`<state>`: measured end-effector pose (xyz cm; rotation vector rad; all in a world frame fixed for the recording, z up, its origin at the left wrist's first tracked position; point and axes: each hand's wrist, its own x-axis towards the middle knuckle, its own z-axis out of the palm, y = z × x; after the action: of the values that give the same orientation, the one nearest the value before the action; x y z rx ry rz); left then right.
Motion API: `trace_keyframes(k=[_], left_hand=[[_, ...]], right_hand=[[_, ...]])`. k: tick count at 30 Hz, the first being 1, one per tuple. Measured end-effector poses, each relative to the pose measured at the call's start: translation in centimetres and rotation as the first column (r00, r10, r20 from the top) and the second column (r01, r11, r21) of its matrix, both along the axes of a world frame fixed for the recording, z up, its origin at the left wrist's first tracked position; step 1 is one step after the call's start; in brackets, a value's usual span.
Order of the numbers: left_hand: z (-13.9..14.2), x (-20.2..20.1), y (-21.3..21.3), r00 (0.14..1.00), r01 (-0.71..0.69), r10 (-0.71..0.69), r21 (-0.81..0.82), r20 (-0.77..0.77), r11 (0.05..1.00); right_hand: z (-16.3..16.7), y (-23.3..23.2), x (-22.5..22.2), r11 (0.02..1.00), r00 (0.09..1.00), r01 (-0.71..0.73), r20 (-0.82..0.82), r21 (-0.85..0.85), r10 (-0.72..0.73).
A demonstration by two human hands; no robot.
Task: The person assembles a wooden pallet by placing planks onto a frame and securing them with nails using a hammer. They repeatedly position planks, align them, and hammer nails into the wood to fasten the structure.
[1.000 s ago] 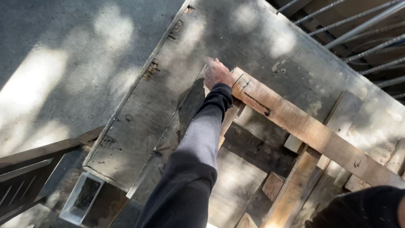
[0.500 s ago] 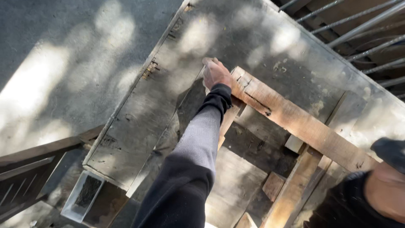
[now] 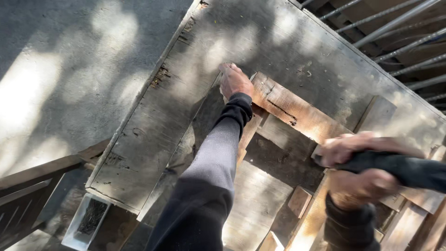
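Left hand (image 3: 234, 80) laid flat on the plank (image 3: 297, 113) end, fingers together, right hand (image 3: 360, 186) blurred, fingers clamped on a dark tool (image 3: 395, 166)

Two hands show: the left hand (image 3: 234, 81) lies flat at the near end of the long plank (image 3: 297, 114), and the right hand (image 3: 360, 186) is closed on one dark tool (image 3: 395, 167) past the plank's far end. One large plywood sheet (image 3: 153, 125) lies left of the plank. One small tray (image 3: 87, 221) of nails sits below that sheet. At least five steel bars (image 3: 395, 23) run above the plank.
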<state>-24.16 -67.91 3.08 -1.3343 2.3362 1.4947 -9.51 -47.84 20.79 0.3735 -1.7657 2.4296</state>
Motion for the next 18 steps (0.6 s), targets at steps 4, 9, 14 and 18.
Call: trace_keyframes(k=[4,9,14,18], left_hand=[[0.9,0.4,-0.4,0.999,-0.004,0.000,0.064,0.052,0.998],[0.0,0.3,-0.7,0.994,-0.044,0.052,0.080,-0.096,0.996],[-0.8,0.2,0.4,0.999,0.011,-0.011,-0.002,-0.041,1.000],[-0.4,0.3,1.1,1.000,-0.006,0.006,-0.030,0.001,1.000]], right_hand=[[-4.8,-2.8,0.2,0.571,0.860,-0.345,0.495,0.745,-0.126],[-6.2,-3.2,2.9,0.746,0.668,-0.290,0.685,0.599,-0.290],[-4.6,-3.8,1.8,0.756,0.671,-0.304,0.694,0.580,-0.263],[-1.7,-0.1,3.0,0.730,0.932,0.040,0.237,0.682,-0.272]])
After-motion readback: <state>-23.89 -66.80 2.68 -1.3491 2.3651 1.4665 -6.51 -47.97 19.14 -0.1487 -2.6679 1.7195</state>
